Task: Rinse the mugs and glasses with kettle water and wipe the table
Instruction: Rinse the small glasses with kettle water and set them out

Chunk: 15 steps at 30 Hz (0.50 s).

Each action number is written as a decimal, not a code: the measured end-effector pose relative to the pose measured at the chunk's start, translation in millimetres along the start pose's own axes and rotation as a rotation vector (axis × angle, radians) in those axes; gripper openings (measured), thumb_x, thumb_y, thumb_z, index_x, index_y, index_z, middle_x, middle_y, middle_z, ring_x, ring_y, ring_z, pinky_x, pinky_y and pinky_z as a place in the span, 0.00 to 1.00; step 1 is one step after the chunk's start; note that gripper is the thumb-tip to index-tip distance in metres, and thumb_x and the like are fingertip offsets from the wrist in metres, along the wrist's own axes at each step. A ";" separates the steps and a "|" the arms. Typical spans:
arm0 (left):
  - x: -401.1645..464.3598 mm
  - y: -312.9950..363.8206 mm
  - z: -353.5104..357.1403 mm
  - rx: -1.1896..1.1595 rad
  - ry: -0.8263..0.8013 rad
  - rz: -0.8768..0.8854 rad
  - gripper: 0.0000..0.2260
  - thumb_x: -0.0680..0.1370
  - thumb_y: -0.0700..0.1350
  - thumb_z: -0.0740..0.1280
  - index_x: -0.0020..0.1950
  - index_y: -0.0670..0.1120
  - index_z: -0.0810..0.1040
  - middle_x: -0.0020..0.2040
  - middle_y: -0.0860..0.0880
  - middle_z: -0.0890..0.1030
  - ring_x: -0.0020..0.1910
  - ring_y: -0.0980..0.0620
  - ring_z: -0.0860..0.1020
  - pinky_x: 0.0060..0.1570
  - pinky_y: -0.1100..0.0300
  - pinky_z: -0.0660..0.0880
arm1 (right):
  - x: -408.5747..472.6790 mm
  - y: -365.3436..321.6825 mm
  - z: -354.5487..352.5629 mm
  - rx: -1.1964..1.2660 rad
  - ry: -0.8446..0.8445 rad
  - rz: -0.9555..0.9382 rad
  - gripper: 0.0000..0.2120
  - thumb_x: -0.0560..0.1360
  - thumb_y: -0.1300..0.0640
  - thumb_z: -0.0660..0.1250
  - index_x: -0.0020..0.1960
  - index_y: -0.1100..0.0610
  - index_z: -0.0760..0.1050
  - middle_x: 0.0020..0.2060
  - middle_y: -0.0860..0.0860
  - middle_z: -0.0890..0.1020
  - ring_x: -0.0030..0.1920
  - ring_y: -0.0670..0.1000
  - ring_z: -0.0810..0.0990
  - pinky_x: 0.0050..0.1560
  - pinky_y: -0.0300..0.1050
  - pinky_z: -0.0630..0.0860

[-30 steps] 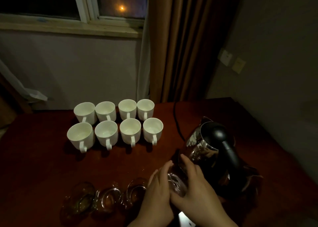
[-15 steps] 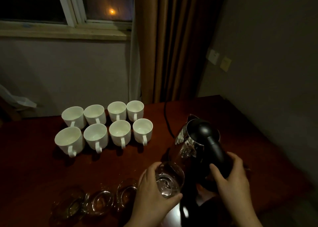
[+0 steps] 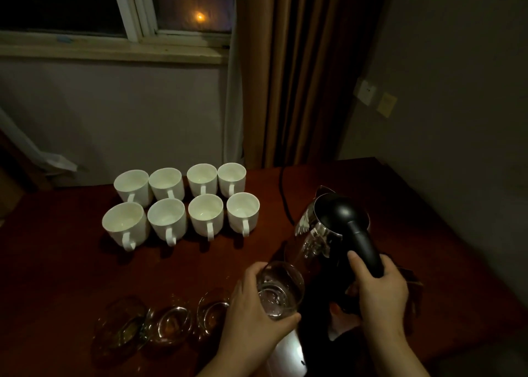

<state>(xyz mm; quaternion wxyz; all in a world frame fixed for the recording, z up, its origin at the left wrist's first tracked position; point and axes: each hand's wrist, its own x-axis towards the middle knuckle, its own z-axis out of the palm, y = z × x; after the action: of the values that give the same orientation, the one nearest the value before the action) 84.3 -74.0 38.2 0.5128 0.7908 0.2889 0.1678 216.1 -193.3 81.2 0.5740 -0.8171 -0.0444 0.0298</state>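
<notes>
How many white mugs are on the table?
8 white mugs, all on the table in two rows of four: a back row nearer the window and a front row closer to the person. None seems hidden.

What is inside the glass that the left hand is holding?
The glass gripped by the left hand shows only glints and reflections. Whether it holds water cannot be told; the fingers cover its near side.
</notes>
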 end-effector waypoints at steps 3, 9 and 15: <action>-0.4 0.4 -1.9 -0.005 0.011 -0.004 0.36 0.59 0.52 0.78 0.55 0.69 0.58 0.57 0.64 0.68 0.57 0.60 0.72 0.52 0.71 0.67 | 8.1 -7.4 -3.9 0.047 -0.004 0.013 0.05 0.71 0.54 0.70 0.40 0.52 0.75 0.33 0.56 0.79 0.35 0.56 0.79 0.36 0.50 0.77; 2.5 -6.2 -9.2 -0.011 0.067 -0.052 0.36 0.60 0.52 0.79 0.57 0.67 0.58 0.58 0.62 0.69 0.57 0.59 0.72 0.52 0.70 0.67 | 13.6 -30.4 -33.4 -0.030 -0.173 -0.043 0.03 0.71 0.58 0.70 0.41 0.54 0.75 0.35 0.57 0.78 0.36 0.56 0.77 0.35 0.47 0.74; 13.4 -9.5 -14.1 -0.009 0.101 -0.081 0.39 0.61 0.48 0.79 0.62 0.63 0.58 0.60 0.57 0.69 0.60 0.55 0.71 0.56 0.63 0.67 | 5.8 -55.6 -65.4 -0.060 -0.291 -0.067 0.04 0.70 0.63 0.69 0.40 0.55 0.78 0.33 0.59 0.79 0.33 0.56 0.79 0.34 0.52 0.76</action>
<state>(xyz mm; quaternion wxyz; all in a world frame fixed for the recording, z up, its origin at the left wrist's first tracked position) 84.1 -52.6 35.0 0.5072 0.7668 0.3457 0.1878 226.2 -235.1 155.7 0.5374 -0.8191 -0.1551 0.1273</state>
